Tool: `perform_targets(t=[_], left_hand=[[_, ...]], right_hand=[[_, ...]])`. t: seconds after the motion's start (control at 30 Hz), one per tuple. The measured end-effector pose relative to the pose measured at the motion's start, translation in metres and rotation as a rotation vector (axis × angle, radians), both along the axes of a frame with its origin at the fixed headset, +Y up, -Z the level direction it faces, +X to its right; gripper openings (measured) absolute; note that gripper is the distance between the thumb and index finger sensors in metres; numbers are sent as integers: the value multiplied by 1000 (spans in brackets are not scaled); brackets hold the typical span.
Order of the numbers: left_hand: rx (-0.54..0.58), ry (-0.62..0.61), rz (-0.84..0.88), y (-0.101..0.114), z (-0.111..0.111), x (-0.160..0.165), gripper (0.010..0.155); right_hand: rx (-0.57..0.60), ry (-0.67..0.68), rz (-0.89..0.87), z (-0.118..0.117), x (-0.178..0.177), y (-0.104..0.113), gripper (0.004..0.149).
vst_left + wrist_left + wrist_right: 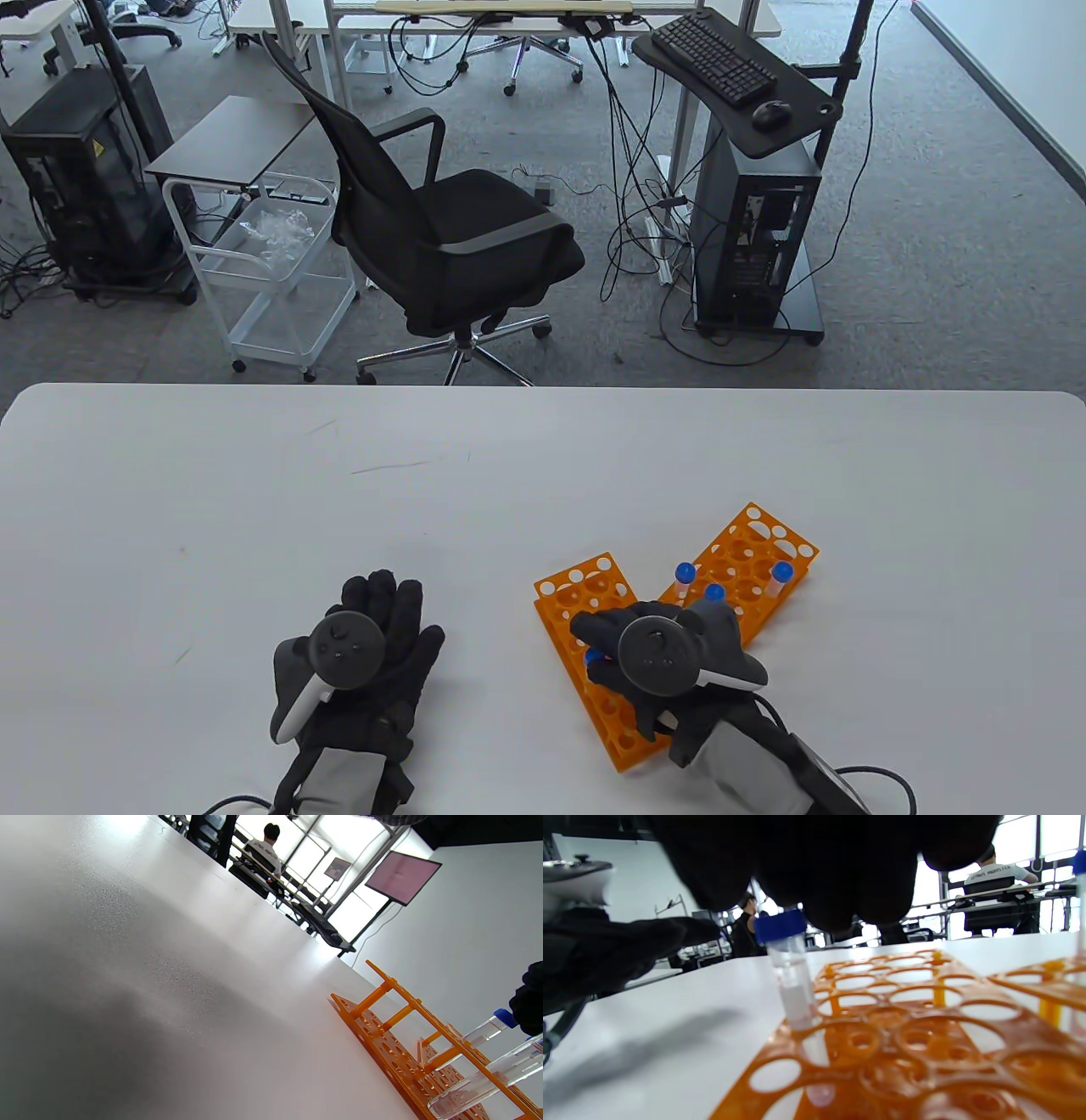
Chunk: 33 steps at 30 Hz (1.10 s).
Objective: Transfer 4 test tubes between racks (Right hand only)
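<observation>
Right wrist view: right hand (818,870) fingertips over tube (791,967) cap in near rack (882,1035), grip unclear; left hand (356,671) flat

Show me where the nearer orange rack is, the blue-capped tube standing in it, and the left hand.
nearer orange rack (577,594): table view, on its far top plate.
blue-capped tube (793,984): right wrist view, on the clear body below the cap.
left hand (361,671): table view, on the back of the glove.
</observation>
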<state>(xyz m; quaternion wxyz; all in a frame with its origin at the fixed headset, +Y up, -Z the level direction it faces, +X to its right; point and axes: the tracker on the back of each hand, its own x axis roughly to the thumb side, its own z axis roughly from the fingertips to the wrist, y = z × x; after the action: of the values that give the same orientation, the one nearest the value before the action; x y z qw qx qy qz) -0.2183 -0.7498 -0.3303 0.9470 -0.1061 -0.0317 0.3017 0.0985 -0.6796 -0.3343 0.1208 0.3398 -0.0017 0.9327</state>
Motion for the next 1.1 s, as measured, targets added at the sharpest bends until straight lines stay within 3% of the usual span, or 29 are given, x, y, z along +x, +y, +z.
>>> perform_targets(t=[1.1], left_hand=[[0, -4, -1, 0, 0, 1, 68]], right_hand=[[5, 9, 36, 0, -8, -13, 49]])
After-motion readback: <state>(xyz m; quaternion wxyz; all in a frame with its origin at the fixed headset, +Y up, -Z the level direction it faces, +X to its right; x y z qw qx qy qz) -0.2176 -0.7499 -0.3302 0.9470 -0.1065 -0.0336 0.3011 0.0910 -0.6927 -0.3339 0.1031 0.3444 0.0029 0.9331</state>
